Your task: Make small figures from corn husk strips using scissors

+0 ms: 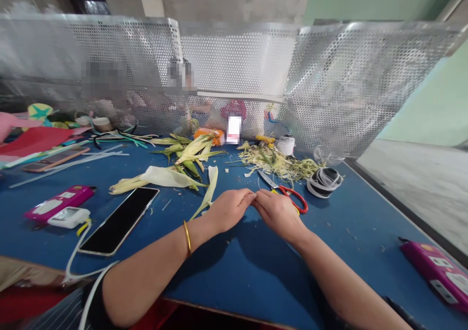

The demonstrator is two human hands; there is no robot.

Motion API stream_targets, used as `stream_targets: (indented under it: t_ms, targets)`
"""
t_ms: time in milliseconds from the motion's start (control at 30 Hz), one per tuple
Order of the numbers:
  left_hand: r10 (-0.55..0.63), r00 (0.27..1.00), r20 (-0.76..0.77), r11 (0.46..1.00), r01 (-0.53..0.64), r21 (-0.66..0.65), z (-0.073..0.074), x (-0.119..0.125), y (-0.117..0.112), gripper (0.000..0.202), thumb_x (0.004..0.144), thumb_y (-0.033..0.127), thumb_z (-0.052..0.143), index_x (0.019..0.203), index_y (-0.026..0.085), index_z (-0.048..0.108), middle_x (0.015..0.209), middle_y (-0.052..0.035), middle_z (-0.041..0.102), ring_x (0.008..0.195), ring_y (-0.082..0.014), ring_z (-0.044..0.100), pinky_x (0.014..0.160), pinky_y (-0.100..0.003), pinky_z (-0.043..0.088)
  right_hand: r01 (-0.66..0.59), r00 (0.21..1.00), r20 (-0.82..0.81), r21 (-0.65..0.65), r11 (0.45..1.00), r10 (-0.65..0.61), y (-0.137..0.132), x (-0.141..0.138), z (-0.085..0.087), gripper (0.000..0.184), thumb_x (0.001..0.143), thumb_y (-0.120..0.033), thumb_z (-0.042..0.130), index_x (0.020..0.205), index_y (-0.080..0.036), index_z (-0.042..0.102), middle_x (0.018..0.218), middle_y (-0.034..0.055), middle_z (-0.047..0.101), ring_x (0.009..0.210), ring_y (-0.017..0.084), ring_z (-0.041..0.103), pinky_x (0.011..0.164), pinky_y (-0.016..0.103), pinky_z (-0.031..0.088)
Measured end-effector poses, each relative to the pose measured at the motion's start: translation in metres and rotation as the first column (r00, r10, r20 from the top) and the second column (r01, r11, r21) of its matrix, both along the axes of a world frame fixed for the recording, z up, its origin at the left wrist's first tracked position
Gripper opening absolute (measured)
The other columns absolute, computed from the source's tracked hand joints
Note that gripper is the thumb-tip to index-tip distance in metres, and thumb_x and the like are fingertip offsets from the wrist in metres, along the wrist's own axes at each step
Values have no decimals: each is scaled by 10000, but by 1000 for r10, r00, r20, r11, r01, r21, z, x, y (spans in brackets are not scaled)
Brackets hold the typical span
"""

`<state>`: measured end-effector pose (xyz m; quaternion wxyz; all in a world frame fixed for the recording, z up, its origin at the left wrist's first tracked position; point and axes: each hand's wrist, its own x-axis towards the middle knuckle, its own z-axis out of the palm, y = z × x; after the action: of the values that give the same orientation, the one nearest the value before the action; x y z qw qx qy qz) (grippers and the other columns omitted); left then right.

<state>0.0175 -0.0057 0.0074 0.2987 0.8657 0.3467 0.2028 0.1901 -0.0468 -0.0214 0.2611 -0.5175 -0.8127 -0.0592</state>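
My left hand (229, 209), with a gold bangle on the wrist, meets my right hand (277, 210) at the fingertips above the blue table (237, 266). Both hands are closed, fingers pressed together, and whatever they hold, if anything, is hidden. Just beyond my right hand lie scissors (292, 197) with red handles, partly covered by it. A pale strip of corn husk (211, 189) rests near my left hand. Farther left is a broad cream corn husk (166, 177), and behind it a pile of green and yellow husks (193, 152).
Shredded husk (281, 162) lies at the back, near a black-and-white roll (324, 182) and a white spool (285, 145). A black phone (120, 220), a corded white device (68, 217) and a purple case (60, 203) sit left; another purple case (437, 269) sits right. Perforated metal panels (237, 57) border the back.
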Motion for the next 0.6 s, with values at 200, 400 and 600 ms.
stream_targets:
  t_ms: [200,400,600]
  targets:
    - [-12,996,86,987,25,-160,5,-9,7,325,942,345,412,810,174,655,582,34,471,571,-121,443,569,-233,317,49,948,-305,-144,988,-91,1,12,12,236,901,-368,582,721,-216,596,678,-8,611,607,133,535,561,240,340]
    - [146,965,217,978,-107,-180,3,-11,7,322,938,365,407,795,179,627,559,52,413,534,-106,383,533,-224,280,126,607,-730,-301,945,-314,16,28,4,464,680,-427,745,1055,-173,641,688,-19,601,601,148,524,587,278,399]
    - [185,956,230,981,-167,-96,1,-5,0,298,938,312,408,775,185,622,587,36,480,564,-116,425,573,-229,309,-367,281,-898,-425,827,-337,9,-3,2,335,594,-373,820,838,-168,718,637,-25,589,554,100,474,573,260,387]
